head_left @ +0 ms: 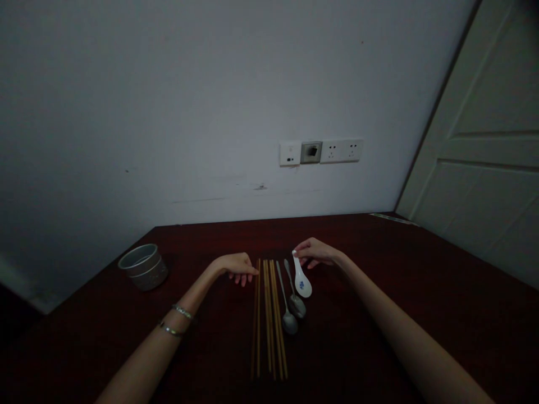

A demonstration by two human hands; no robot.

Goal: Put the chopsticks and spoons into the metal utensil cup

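My right hand pinches the handle end of a white ceramic soup spoon with a blue mark in its bowl. To its left lie two metal spoons: a larger-bowled spoon and a slimmer spoon. Several wooden chopsticks run lengthwise beside them, roughly parallel. At the upper end of the leftmost chopsticks, my left hand has its fingers loosely bent and apart, with a fingertip at or touching a chopstick. Nothing is gripped in that hand.
A grey round container stands on the left side of the dark red table. Behind the table rises a pale wall with several sockets and switches. A panelled door is at the right.
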